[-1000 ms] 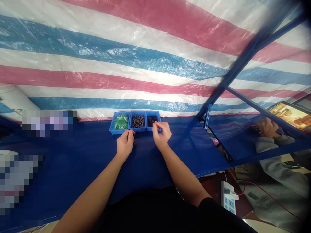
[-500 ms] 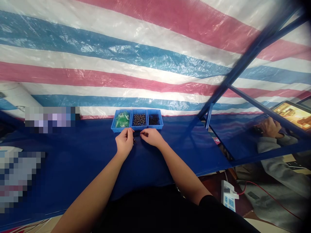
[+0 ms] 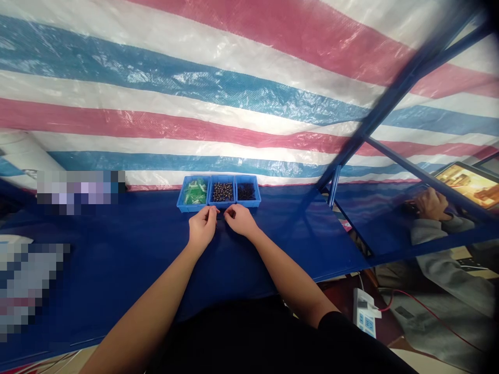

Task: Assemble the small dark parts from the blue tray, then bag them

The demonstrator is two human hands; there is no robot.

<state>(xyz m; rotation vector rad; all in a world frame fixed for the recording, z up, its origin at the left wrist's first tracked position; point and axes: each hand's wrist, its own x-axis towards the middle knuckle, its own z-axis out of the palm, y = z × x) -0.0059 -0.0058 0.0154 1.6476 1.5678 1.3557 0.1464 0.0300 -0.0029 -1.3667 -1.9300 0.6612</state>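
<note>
Furthest left, a blue plastic tray (image 3: 186, 209) of green and clear pieces (image 3: 195, 191) sits just beyond the left hand (image 3: 202, 227), which rests over the blue-covered bench (image 3: 117, 244). Its fingertips (image 3: 212, 209) look pinched together, though the pictures do not show whether they have hold of anything. A small dark part (image 3: 217, 215) shows just right of them, between the hands, too small for its direction or long axis to be read. The right hand (image 3: 240, 218) has come back from over the far tray and sits close beside the left, fingers curled and partly closed, its hold impossible to tell. Beyond the hands, a middle tray (image 3: 222, 205) holds dark parts with brassy glints (image 3: 223, 191), and the rightmost tray (image 3: 253, 197) holds darker parts (image 3: 246, 191).
</note>
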